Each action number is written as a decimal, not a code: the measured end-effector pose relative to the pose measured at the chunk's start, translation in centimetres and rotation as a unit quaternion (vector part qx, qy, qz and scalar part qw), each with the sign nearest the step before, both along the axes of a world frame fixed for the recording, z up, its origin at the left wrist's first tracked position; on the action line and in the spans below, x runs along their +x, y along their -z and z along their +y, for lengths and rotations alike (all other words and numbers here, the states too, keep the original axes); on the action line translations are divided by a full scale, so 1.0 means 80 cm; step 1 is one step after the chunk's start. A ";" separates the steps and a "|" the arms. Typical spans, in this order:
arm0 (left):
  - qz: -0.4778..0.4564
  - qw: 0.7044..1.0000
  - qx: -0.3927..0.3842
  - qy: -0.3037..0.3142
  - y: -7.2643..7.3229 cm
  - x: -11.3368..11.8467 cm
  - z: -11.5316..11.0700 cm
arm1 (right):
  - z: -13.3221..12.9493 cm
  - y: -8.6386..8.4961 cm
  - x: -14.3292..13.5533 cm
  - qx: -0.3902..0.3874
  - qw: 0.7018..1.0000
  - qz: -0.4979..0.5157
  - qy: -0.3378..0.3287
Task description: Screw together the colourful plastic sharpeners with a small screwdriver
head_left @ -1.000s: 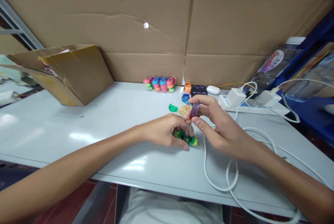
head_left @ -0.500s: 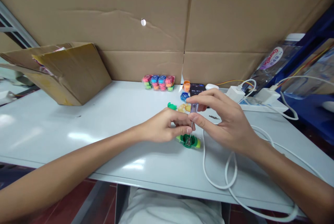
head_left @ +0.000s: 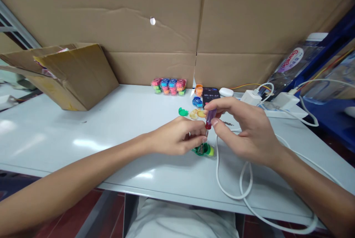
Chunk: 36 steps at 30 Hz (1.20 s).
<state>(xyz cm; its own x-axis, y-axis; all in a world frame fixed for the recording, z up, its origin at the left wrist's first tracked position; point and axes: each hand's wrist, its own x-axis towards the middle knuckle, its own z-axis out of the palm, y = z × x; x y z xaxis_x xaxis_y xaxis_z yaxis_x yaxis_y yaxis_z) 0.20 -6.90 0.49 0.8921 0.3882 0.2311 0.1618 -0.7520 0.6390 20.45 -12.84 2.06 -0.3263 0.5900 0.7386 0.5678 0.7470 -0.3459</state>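
Note:
My right hand [head_left: 244, 131] pinches the purple and red handle of a small screwdriver [head_left: 210, 118], tilted with its shaft pointing down. My left hand [head_left: 180, 136] has its fingers closed around the shaft's lower end, close above a green plastic toy piece [head_left: 203, 149] with a yellow-green end, which lies on the table. What else the left fingers may hold is hidden. Behind the hands lie a green cover [head_left: 183, 111], yellowish clear pieces [head_left: 197, 114], a blue round piece [head_left: 197, 101] and an orange piece [head_left: 198, 89]. A small dark metal piece [head_left: 229, 123] is partly behind my right hand.
A phone [head_left: 211, 94] showing a timer and a white case [head_left: 226, 92] stand behind. Packed colourful toys [head_left: 169, 86] sit at the cardboard wall. An open carton [head_left: 83, 79] is left. A power strip [head_left: 291, 110], bottle [head_left: 291, 60] and looped white cable [head_left: 219, 175] are right.
The screwdriver handle has shifted right and leans more, and its red collar now shows. My right hand has moved slightly right. My left fingers cover more of the green piece's left side.

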 end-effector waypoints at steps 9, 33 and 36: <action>-0.041 0.998 0.053 0.012 0.005 0.000 0.000 | 0.004 0.010 -0.002 -0.038 0.998 0.042 -0.006; -0.016 0.999 0.049 -0.006 0.001 -0.001 0.001 | 0.005 0.008 0.002 -0.077 0.993 0.092 -0.009; -0.018 0.998 0.052 -0.004 0.001 0.000 0.000 | 0.007 0.010 0.003 -0.072 0.993 0.095 -0.017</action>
<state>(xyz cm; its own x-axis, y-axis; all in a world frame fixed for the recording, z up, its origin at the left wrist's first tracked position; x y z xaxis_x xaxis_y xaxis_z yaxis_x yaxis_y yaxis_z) 0.23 -6.90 0.43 0.8791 0.3677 0.3034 0.1462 -0.8137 0.5626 20.71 -12.26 1.30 -0.2109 0.6849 0.6974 0.4581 0.6995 -0.5485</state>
